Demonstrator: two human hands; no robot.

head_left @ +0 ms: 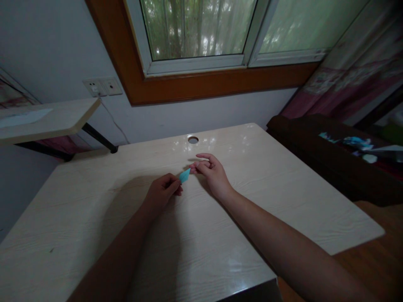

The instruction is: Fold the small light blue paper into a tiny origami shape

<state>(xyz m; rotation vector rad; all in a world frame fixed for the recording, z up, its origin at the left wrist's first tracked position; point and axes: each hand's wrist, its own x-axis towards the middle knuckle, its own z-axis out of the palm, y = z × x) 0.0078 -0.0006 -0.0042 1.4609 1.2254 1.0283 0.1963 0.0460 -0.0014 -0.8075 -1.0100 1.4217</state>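
Observation:
A small piece of light-blue paper [184, 175], roughly diamond-shaped and seemingly folded, is held just above the desk. My left hand [163, 191] pinches its lower left end between thumb and fingers. At the paper's upper right corner is my right hand [212, 174], thumb and fingertips closed together on the tip, while one finger stretches out above them. Part of the paper is hidden behind the left thumb and fingers.
The pale wood-grain desk [277, 201] has a round cable hole [193, 139] near its back edge. A raised shelf [63, 119] stands on black legs at the left. Behind are a wall socket [102, 87] with a cable and a window. Dark furniture [315, 159] holding assorted items is on the right.

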